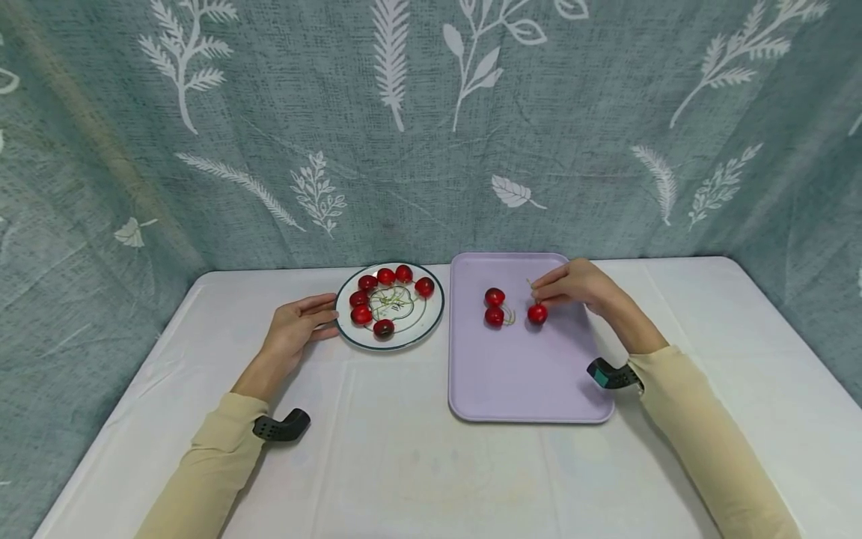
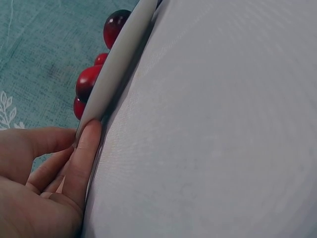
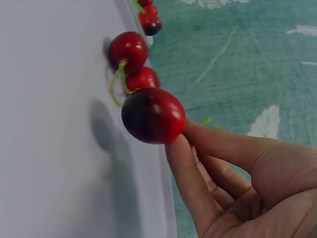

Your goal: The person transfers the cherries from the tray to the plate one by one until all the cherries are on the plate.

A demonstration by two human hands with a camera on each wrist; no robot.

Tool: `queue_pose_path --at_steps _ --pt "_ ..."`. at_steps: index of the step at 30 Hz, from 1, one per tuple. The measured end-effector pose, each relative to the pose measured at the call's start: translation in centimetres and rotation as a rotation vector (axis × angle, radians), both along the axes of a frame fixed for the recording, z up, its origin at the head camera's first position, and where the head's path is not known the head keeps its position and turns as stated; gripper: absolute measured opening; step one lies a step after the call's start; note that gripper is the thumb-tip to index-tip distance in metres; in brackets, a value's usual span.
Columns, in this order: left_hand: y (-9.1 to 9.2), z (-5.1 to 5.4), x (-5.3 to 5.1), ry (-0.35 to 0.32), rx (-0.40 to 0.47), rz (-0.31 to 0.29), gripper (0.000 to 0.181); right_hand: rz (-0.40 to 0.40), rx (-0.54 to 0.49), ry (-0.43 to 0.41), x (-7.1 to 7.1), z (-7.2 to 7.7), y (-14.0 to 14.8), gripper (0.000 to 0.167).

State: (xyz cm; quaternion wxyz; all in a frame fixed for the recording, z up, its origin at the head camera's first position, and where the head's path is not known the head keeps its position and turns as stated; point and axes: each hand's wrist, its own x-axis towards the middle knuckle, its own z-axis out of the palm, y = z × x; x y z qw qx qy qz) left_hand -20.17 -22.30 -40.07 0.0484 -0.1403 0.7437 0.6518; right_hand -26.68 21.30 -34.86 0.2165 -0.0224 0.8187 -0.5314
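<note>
Between the thumb and fingertips of my right hand is the stem of a dark red cherry. That cherry hangs over the lilac tray, its shadow on the tray floor in the right wrist view. Two more cherries lie on the tray, their stems curving toward the held one. On the left, my left hand pinches the rim of a white plate with a dark edge. Several cherries sit in an arc on this plate, stems pointing inward. In the left wrist view the thumb and fingers meet at the plate's edge.
A white cloth covers the table. The plate and tray stand side by side with a narrow gap between them. Behind the table hangs a green curtain with white leaf prints. Each wrist carries a black band device.
</note>
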Motion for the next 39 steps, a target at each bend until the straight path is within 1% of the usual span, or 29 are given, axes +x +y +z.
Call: queue_pose_path --at_steps 4,9,18,22,25,28,34,39 --pt "0.0 0.0 0.0 0.000 0.011 -0.008 0.050 0.011 -0.065 0.002 0.1 0.4 -0.1 0.042" --pt "0.1 0.1 0.1 0.003 0.006 -0.014 0.051 0.007 -0.123 0.002 0.2 0.4 -0.9 0.040" --pt "0.0 0.0 0.2 0.016 0.005 -0.020 0.051 -0.016 -0.239 0.019 -0.1 -0.1 -3.0 0.036" --pt "0.0 0.0 0.2 0.014 0.002 -0.014 0.050 -0.035 -0.278 0.009 -0.1 -0.3 -4.0 0.035" --pt "0.0 0.0 0.1 0.011 -0.001 -0.010 0.050 -0.031 -0.296 0.010 0.0 -0.3 -4.7 0.035" --pt "0.0 -0.1 -0.1 0.013 -0.004 -0.006 0.050 -0.005 -0.301 0.024 0.2 -0.3 -5.5 0.035" --pt "0.1 -0.2 -0.1 0.012 -0.009 -0.001 0.050 0.037 -0.269 0.034 0.5 -0.3 -7.5 0.033" --pt "0.1 -0.2 0.0 0.013 0.002 -0.002 0.050 0.030 -0.244 -0.007 0.5 -0.5 -9.4 0.031"
